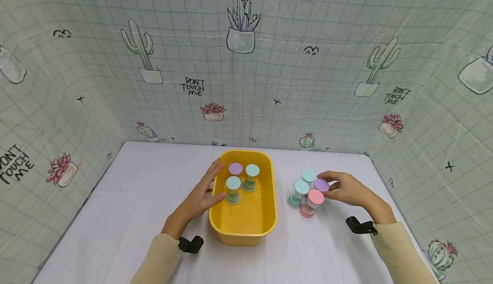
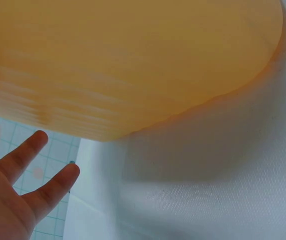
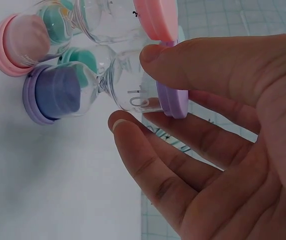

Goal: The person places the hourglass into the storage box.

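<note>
A group of hourglass sand timers stands on the table's right side: two teal-capped timers (image 1: 298,194), a pink-capped timer (image 1: 315,197) and a purple-capped timer (image 1: 321,185). My right hand (image 1: 344,188) holds the purple one by its top, thumb on the near side and fingers round the far side. That timer (image 3: 57,95) has purple sand and stands upright among the others. My left hand (image 1: 198,198) rests at the left rim of a yellow bin (image 1: 246,224), thumb reaching over the edge. In the left wrist view two straight, spread fingers (image 2: 52,190) show beside the bin's outer wall.
Inside the bin, toward its far left part, stand two teal-capped timers (image 1: 233,183) and a purple-capped one (image 1: 235,169). A white cloth covers the table (image 1: 154,164). Behind it hangs a grid-patterned curtain (image 1: 269,74) with cactus drawings, which also closes off both sides.
</note>
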`<state>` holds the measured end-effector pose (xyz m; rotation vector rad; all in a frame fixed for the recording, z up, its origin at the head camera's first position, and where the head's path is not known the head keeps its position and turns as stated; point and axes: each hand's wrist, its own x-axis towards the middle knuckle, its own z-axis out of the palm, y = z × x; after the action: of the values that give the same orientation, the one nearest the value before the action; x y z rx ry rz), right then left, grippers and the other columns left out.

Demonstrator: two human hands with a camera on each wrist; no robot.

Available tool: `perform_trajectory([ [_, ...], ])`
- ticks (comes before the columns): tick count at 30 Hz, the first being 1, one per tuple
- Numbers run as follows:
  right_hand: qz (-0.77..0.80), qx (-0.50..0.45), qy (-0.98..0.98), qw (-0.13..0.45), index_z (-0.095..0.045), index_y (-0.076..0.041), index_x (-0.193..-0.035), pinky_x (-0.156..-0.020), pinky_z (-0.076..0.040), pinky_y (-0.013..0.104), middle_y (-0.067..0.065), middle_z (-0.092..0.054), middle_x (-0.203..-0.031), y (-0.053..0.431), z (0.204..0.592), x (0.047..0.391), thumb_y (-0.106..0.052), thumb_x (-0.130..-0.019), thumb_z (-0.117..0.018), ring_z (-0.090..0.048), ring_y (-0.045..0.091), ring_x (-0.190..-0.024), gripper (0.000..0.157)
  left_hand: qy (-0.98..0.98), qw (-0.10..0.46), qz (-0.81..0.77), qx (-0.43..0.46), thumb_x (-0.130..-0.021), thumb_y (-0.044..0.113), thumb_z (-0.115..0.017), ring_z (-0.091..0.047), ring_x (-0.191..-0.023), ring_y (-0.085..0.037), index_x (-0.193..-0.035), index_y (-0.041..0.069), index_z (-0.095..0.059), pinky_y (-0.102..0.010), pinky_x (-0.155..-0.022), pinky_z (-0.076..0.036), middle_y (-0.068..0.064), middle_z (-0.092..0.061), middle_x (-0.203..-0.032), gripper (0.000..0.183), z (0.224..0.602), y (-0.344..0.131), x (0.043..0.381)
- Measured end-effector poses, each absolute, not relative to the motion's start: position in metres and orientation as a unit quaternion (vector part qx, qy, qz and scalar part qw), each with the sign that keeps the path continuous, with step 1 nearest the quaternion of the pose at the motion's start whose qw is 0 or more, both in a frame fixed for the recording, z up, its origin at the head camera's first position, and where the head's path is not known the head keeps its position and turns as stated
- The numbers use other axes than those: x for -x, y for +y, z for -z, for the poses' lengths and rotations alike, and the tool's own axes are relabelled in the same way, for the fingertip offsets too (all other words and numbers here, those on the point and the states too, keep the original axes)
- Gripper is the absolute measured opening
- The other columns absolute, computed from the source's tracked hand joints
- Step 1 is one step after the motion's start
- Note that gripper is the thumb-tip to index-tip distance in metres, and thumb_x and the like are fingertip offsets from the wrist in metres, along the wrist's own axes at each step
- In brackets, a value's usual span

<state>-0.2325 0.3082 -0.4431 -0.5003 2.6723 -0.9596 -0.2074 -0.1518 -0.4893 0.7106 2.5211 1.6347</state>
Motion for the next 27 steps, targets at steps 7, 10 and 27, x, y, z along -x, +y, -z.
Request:
perform_trajectory([
  [7, 0.332, 0.174, 0.919, 0.125, -0.063, -0.001, -0.131, -0.076, -0.059, 0.031, 0.024, -0.068, -0.124, 0.309, 0.443, 0.232, -0.010, -0.087, -0.078, -0.073, 0.029, -0.100, 0.047, 0.814, 0.030, -0.530, -0.234, -0.095, 0.027, -0.061, -0.024, -0.155, -0.041, -0.164, 0.021, -0.028, -0.070, -0.106, -0.043, -0.001, -0.006, -0.175, 0.077, 0.486, -0.152, 0.207],
  [10, 0.331, 0.177, 0.919, 0.120, -0.064, -0.001, -0.131, -0.076, -0.059, 0.029, 0.023, -0.068, -0.123, 0.309, 0.442, 0.232, -0.011, -0.087, -0.078, -0.073, 0.029, -0.099, 0.047, 0.815, 0.030, -0.529, -0.234, -0.095, 0.027, -0.061, -0.024, -0.156, -0.041, -0.164, 0.021, -0.028, -0.069, -0.105, -0.043, -0.001, -0.007, -0.175, 0.076, 0.487, -0.152, 0.208],
  [27, 0.310, 0.153, 0.933, 0.097, -0.065, -0.002, -0.129, -0.075, -0.058, 0.031, 0.022, -0.070, -0.121, 0.319, 0.427, 0.224, -0.014, -0.087, -0.078, -0.073, 0.029, -0.099, 0.046, 0.818, 0.029, -0.526, -0.232, -0.096, 0.027, -0.062, -0.027, -0.154, -0.042, -0.164, 0.021, -0.028, -0.069, -0.105, -0.044, -0.001, -0.006, -0.175, 0.076, 0.487, -0.152, 0.207],
])
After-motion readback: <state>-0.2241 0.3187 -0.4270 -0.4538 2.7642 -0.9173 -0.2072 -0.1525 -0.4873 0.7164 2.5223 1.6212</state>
